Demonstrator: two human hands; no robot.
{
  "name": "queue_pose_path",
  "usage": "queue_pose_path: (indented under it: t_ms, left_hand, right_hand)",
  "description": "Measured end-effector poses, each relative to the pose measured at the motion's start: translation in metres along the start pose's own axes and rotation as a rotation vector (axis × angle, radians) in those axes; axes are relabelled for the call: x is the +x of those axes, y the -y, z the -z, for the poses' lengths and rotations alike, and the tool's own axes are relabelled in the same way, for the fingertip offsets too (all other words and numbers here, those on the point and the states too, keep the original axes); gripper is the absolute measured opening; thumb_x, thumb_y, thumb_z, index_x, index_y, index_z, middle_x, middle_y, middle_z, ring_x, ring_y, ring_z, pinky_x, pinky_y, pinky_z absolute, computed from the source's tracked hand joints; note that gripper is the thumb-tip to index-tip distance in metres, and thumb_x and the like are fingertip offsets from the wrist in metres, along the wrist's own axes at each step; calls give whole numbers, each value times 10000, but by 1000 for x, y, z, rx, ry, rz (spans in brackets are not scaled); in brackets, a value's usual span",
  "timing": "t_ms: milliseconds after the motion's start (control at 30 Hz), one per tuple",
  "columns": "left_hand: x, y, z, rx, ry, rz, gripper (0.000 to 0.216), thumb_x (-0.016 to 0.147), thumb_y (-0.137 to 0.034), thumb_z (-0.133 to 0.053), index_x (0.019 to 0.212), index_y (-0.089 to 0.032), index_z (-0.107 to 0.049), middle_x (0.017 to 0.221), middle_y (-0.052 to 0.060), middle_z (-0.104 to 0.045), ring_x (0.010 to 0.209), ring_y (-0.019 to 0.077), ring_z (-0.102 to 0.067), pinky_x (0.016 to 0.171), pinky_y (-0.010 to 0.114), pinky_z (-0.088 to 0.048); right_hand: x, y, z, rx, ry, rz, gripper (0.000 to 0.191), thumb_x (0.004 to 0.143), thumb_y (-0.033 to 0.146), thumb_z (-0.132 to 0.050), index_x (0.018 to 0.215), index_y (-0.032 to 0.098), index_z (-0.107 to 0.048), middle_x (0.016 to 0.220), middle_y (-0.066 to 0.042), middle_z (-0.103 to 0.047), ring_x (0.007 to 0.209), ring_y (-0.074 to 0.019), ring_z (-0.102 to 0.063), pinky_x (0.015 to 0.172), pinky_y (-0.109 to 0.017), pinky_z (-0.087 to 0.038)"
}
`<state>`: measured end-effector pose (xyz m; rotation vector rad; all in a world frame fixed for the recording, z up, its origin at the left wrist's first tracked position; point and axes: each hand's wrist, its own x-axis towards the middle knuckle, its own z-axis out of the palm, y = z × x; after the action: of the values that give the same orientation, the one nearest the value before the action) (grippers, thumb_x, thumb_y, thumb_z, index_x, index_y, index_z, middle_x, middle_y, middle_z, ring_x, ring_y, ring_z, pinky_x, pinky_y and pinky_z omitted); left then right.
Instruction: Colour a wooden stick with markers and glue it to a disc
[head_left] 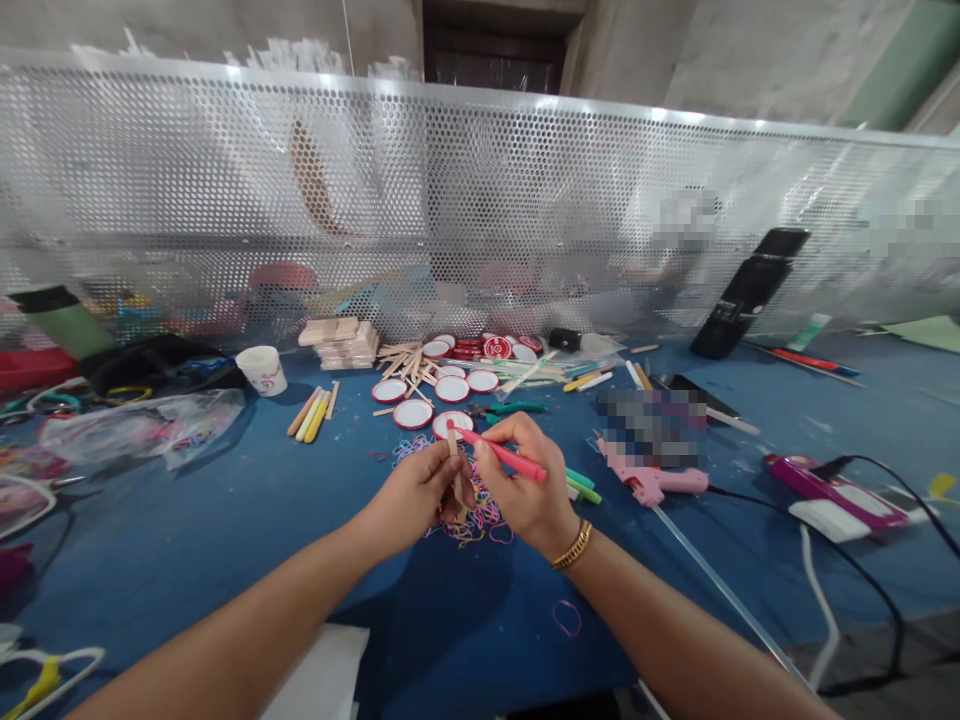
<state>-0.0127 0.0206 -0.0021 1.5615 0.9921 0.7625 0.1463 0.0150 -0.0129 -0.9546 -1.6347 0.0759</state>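
Note:
My left hand (424, 485) pinches a wooden craft stick (453, 450) and holds it upright over the table. In my right hand (529, 480) is a pink-red marker (510, 457), its tip at the upper end of the stick, where a red mark shows. A gold bracelet (574, 545) circles my right wrist. Beneath both hands lies a pile of colourful rubber bands (487, 520). Just beyond them are several round lids (413, 413), white inside with red rims. Green markers (581, 487) lie partly hidden behind my right hand.
A pink glue gun (652, 480) with its cord lies to the right, near a purple power strip (847, 495). Stacked craft sticks (341, 343), a paper cup (261, 370) and markers (311, 415) are at back left. A black bottle (750, 292) leans against the perforated metal screen (480, 200).

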Motion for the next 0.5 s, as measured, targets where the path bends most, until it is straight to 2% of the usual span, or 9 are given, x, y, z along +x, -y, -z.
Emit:
queue_pose_path:
  t_ms: [300, 500]
  left_hand:
    - [2, 3, 0, -3, 20, -18, 322, 951, -446, -450, 765, -194, -525, 601, -18, -568, 443, 89, -471, 414, 211, -307]
    - [0, -3, -1, -6, -13, -3, 253, 953, -367, -441, 779, -196, -508, 636, -11, -591, 459, 90, -489, 416, 209, -313]
  right_hand:
    - [-1, 1, -1, 14, 10, 18, 68, 864, 227, -573, 799, 217, -559, 756, -8, -630, 714, -165, -603, 677, -321, -474]
    - [0, -1, 0, -13, -8, -9, 78, 858, 212, -573, 784, 223, -551, 736, -6, -618, 713, -171, -602, 672, -321, -470]
